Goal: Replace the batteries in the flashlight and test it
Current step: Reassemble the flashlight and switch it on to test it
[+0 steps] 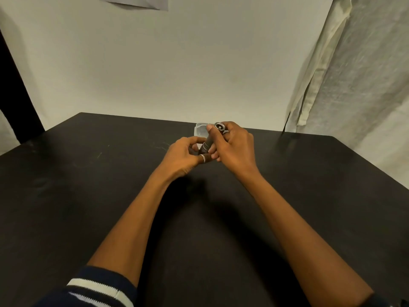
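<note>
Nearest, a navy sleeve with a white stripe (97, 286) sits above the black matte table (88, 196). Mid-table, the left hand (183, 158) pinches the tail of the slim dark metal flashlight (210, 140); the right hand (234, 147) wraps its barrel, lens end tilted up and away. Just behind, half hidden, a clear plastic container (200, 129); farther right, pale curtain (354, 74).

Dim, warm indoor light falls from above, throwing soft forearm shadows across the dark bench (88, 185). Wide-angle bending bows the edges; fine detail looks soft and slightly blurred.
</note>
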Demonstrator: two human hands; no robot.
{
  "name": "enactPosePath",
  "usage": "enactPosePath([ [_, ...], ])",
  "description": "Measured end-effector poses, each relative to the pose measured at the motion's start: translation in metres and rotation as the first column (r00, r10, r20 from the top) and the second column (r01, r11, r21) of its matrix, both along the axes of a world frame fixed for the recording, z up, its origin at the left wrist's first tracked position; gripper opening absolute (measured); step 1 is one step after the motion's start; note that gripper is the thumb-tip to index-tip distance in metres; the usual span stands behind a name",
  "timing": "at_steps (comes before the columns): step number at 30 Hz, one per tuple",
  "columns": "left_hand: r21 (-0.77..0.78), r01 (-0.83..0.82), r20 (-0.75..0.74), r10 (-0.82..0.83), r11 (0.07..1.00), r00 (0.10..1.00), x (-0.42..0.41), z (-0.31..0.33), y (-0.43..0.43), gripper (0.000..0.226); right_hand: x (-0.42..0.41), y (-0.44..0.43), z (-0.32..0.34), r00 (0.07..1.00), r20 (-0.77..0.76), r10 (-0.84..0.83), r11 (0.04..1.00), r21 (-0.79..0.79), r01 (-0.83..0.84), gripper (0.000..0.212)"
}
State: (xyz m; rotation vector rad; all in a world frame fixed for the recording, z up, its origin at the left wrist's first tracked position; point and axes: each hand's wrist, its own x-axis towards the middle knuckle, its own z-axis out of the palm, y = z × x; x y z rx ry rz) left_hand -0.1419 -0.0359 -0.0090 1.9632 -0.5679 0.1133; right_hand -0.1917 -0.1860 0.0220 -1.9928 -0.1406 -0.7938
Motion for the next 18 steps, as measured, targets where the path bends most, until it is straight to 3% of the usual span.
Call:
enactPosePath([
  [4,-0.050,-0.046,-0.014,0.045,0.998,0.999,0.004,-0.004,0.007,0.037,0.013,0.016,-0.002,0.999,-0.044,-0.027,1.000,-0.010,0.027,0.032],
  [8,0.010,-0.169,0.065,0.168,0.985,0.984,0.010,-0.011,0.021,0.035,0.022,0.033,-0.016,0.978,-0.092,-0.187,0.974,-0.145,0.172,0.051],
  [10,0.029,-0.235,0.092,0.231,0.972,0.969,0.014,-0.014,0.028,0.032,0.030,0.040,-0.026,0.966,-0.161,-0.202,0.958,-0.236,0.161,0.055],
  [14,0.107,-0.296,0.141,0.280,0.949,0.949,0.023,-0.013,0.037,0.039,0.047,0.055,-0.039,0.946,-0.316,-0.068,0.979,-0.202,0.002,0.033],
  [18,0.124,-0.325,0.139,0.308,0.938,0.941,0.039,-0.018,0.044,0.033,0.065,0.070,-0.046,0.939,-0.344,-0.030,0.996,-0.085,0.001,0.023],
])
